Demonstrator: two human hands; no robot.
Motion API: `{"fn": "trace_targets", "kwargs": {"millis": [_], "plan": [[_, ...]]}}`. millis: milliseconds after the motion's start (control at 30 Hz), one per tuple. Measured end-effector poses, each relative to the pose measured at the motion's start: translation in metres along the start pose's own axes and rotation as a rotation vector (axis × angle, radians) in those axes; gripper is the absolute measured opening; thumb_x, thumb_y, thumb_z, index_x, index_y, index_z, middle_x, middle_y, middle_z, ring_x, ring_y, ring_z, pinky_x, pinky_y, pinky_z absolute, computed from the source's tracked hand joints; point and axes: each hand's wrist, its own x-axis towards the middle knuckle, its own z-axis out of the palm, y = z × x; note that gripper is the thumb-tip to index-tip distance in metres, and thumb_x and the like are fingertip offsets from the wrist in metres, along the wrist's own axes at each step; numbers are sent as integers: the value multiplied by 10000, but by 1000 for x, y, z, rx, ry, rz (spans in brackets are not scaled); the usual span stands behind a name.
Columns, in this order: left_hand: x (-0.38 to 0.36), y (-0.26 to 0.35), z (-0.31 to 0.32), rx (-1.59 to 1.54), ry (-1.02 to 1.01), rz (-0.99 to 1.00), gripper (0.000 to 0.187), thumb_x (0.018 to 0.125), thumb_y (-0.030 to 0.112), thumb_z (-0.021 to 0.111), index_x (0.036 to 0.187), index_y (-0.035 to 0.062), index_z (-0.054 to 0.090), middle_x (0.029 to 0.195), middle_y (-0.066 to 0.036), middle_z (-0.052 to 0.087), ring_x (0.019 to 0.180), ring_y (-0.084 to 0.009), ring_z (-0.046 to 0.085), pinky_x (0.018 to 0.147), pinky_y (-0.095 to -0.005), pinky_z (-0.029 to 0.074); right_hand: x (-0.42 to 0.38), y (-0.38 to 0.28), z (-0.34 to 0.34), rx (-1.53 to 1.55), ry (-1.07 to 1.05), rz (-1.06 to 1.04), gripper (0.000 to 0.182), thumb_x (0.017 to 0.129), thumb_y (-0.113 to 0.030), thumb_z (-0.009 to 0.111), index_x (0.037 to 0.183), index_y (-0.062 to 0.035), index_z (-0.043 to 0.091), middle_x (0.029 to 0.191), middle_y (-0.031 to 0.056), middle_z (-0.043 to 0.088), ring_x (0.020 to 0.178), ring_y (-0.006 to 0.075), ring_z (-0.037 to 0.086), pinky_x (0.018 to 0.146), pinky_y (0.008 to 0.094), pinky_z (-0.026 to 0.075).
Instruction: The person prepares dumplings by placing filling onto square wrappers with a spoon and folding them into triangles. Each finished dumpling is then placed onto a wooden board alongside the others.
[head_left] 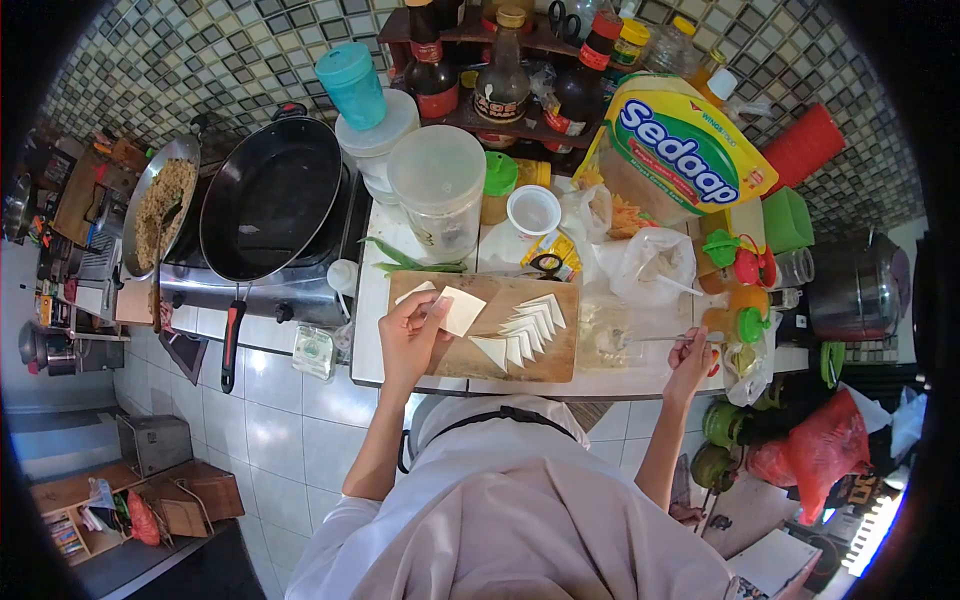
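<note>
a white tiled counter (368, 340) carries a wooden board (500, 299) and a lidded tub (435, 190).

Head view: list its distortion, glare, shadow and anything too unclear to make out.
Head view: fisheye bowing of the mosaic wall tiles, with black corners; glare on the white floor tiles; a blown-out bright strip at lower right; dim sauce-bottle shelf; the utensil in the right hand too faint to identify.

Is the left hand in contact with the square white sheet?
Touching. The head view shows the left hand gripping the square white sheet, its thumb pressed over one edge.
</note>
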Motion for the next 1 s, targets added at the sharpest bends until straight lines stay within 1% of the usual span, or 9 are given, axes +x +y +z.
{"fn": "trace_targets", "kwargs": {"millis": [33,100,233,433,567,633,700,867,1000], "plan": [[0,0,1,-1,0,0,203,814,132,579,912,-46,570,757,-67,606,631,-87,580,492,-189,468,1,-3,0,1,9,-27,270,894,-308,423,733,-97,473,538,-26,427,411,24,331,357,157,204],[1,0,2,-38,-75,-99,213,830,144,555,933,-42,552,759,-81,611,612,-115,602,467,-191,469,0,-11,4,-26,28,-57,274,895,-312,421,735,-97,475,538,-26,426,411,24,327,359,157,204],[-1,-1,7,-74,-135,-123,220,838,148,540,944,-45,539,758,-94,615,595,-130,611,465,-189,469,3,-9,4,-90,57,-101,281,897,-317,415,739,-94,484,539,-25,427,410,25,320,362,158,202],[-4,-6,13,-158,-172,-160,220,838,131,538,953,-57,531,764,-103,620,606,-135,615,473,-186,476,6,-5,-1,-31,77,-43,283,894,-320,421,737,-93,485,543,-22,433,408,25,328,358,158,199],[-6,-7,16,-152,-266,-202,256,832,115,543,1013,-64,517,811,-112,623,655,-145,619,530,-200,500,12,0,-6,-10,94,-28,289,890,-324,430,737,-86,486,537,-13,439,396,29,326,356,162,199],[-7,-6,17,-159,-291,-221,276,830,111,545,1038,-67,509,829,-116,623,677,-149,619,549,-205,506,15,6,-8,-47,60,-31,289,886,-324,439,744,-78,492,533,-5,447,385,33,322,353,165,195],[-7,-7,19,-151,-341,-233,289,836,98,532,1066,-73,495,868,-128,616,730,-158,616,591,-227,522,16,14,-9,-59,63,-25,286,886,-321,439,750,-76,496,530,-4,450,381,33,320,353,166,194],[-6,-9,22,-194,-362,-214,273,851,86,501,1067,-80,492,896,-136,607,779,-159,604,638,-256,533,15,10,-12,-65,76,-1,275,884,-314,446,768,-72,506,536,1,458,380,34,317,351,168,197],[-6,-7,22,-202,-357,-243,277,854,87,495,1078,-76,493,905,-132,606,795,-154,598,654,-257,532,18,5,-21,69,87,64,253,887,-288,443,782,-67,505,561,9,463,401,39,328,353,170,201]]}}
